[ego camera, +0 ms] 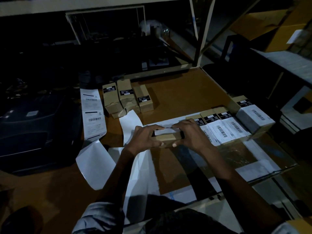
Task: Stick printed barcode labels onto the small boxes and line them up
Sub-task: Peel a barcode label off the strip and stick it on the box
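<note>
Head view, nearest the camera: pale rolled-up sleeves [94,215] and two bare forearms are reaching forward over the brown wooden worktop [177,97].
Left hand [143,137]: fingers are curling over the left end of a small brown cardboard box [166,137], thumb lying along its near side.
Right hand [192,134]: fingers are curling over the right end of the same box, thumb tip pressing its near edge.
White label [166,130]: it is lying across the top of the held box, with the fingertips of both hands meeting along its far edge; the print on it cannot be made out.
Held box: it is sitting low over the middle of the worktop, on top of white backing paper [133,122].
Labelled boxes [224,127]: a row of brown boxes with black panels and white barcode labels is lying side by side just to the right of the right hand, touching one another.
End box [255,115]: a larger-looking box with a white barcode label is closing the row at the right.
Unlabelled boxes [126,97]: a cluster of brown boxes with black panels is waiting at the back left of the worktop.
Label strip [92,114]: a long white strip of printed barcode labels is running down the left side, curling at its near end.
Dark printer-like machine [33,132]: it is sitting beside the strip at far left, hard to make out in the dim light.
</note>
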`<action>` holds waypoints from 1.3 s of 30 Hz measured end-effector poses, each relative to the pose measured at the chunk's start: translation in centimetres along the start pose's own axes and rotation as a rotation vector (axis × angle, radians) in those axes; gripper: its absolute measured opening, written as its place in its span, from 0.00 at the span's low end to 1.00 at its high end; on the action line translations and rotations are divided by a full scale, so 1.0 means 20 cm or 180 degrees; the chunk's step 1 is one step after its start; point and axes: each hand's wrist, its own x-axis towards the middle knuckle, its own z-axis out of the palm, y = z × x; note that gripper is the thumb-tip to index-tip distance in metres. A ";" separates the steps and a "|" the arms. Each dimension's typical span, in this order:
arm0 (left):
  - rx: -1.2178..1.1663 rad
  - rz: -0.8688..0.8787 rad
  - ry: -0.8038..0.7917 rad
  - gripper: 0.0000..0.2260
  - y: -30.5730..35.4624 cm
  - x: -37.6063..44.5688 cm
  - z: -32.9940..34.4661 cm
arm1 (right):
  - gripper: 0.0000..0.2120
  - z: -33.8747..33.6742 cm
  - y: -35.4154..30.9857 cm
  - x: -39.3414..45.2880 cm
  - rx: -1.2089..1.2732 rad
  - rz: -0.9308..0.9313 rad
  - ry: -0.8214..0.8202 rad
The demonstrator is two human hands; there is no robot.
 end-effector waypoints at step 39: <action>0.0895 0.0564 0.0022 0.30 -0.03 0.00 0.06 | 0.36 0.18 -0.22 -0.10 -0.1158 0.0045 0.0258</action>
